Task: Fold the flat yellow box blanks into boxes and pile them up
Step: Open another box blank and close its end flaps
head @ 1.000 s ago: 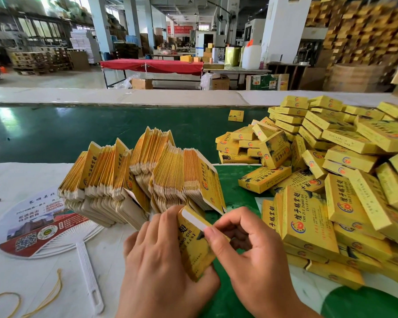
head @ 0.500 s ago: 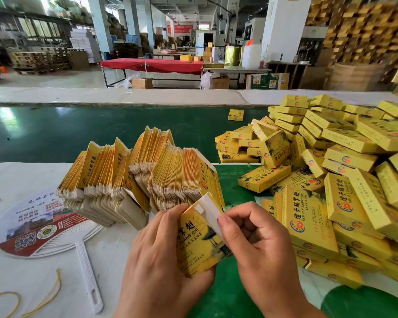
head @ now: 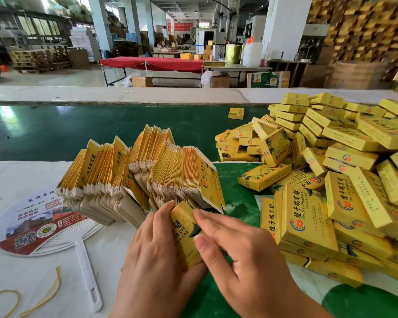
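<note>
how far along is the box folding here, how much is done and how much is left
Done: a large heap of folded yellow cardboard boxes covers the right of the green table. In hand: the left hand holds one yellow box while the right hand presses its end shut. Left: a thick fanned stack of flat yellow box blanks stands just behind the hands, so a good share looks unfolded.
</note>
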A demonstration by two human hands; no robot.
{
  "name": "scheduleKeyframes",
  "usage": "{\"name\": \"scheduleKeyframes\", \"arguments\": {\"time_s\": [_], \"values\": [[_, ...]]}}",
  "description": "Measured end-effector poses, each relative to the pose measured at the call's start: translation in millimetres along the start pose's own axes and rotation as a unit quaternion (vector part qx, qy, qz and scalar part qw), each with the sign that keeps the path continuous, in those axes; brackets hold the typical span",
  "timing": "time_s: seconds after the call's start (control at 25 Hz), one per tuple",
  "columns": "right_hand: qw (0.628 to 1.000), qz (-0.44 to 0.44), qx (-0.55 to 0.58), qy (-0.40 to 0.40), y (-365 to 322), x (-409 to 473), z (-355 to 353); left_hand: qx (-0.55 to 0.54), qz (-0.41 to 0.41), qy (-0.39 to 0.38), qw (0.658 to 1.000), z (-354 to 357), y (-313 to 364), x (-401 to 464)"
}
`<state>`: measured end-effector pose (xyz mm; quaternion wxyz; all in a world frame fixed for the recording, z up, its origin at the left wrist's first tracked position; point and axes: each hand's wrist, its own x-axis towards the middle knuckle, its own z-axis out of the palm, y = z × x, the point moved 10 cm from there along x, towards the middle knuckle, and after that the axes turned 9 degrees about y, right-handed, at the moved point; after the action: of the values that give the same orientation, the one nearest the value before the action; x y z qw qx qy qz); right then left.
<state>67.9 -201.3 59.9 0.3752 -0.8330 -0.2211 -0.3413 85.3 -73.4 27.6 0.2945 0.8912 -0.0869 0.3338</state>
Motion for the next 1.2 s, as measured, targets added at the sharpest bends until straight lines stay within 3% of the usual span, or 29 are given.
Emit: {"name": "scheduleKeyframes", "arguments": {"time_s": [0.12, 0.32, 0.48, 0.56, 0.64, 0.76, 0.84, 0.88, 0.96, 1.04, 1.2], "values": [[0.999, -0.008, -0.031, -0.018, 2, -1, 7, 0.010, 0.000, -0.020, 1.000, 3, 0, 0], [0.977, 0.182, 0.102, 0.040, 50, -7, -5, -0.052, 0.025, -0.129, 0.990, 9, 9, -8], [0.901, 0.355, 0.231, 0.092, 98, -9, -17, -0.256, 0.061, -0.137, 0.955, -20, 21, 3], [0.849, 0.415, 0.313, 0.095, 105, -13, -11, -0.278, 0.026, -0.148, 0.949, -20, 15, 13], [0.816, 0.439, 0.373, 0.049, 98, -18, 6, -0.322, 0.118, -0.148, 0.927, -35, 47, 15], [0.778, 0.470, 0.416, -0.034, 83, -29, 31, -0.291, 0.207, -0.077, 0.931, -49, 57, 20], [0.783, 0.473, 0.398, -0.068, 79, -33, 35, -0.296, 0.229, -0.065, 0.925, -47, 50, 17], [0.802, 0.460, 0.370, -0.089, 77, -33, 36, -0.322, 0.181, -0.039, 0.929, -45, 39, 19], [0.889, 0.361, 0.250, -0.133, 68, -25, 31, -0.376, 0.035, 0.031, 0.925, -44, 7, 22], [0.952, 0.226, 0.174, -0.113, 47, -12, 19, -0.362, -0.022, 0.063, 0.930, -36, -9, 14], [0.949, 0.154, 0.271, -0.046, 29, -6, 1, -0.309, -0.037, -0.021, 0.950, -9, -6, 13]]}}
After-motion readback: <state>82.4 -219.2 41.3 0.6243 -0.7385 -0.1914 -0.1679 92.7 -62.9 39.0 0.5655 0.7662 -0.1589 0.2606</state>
